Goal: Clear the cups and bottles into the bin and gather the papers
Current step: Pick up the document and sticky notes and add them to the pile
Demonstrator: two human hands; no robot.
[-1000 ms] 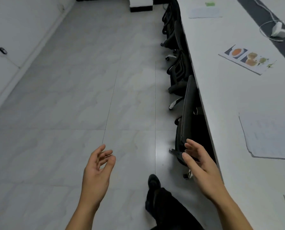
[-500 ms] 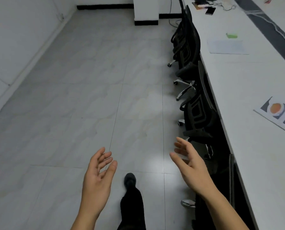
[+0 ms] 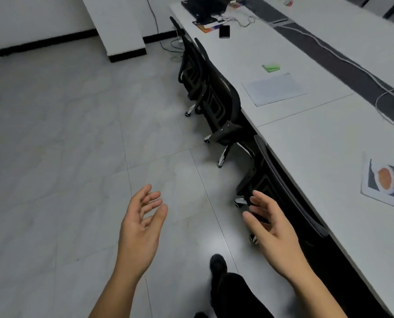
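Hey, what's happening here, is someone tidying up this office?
A person stands beside a long white table with both hands empty. The left hand and right hand are held out open in front, touching nothing. Papers lie uncollected on the table: a white sheet farther off and a printed sheet with food pictures nearer.

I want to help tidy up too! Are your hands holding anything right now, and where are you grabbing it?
Nothing is held. The left hand and right hand are both open and empty, above the floor.
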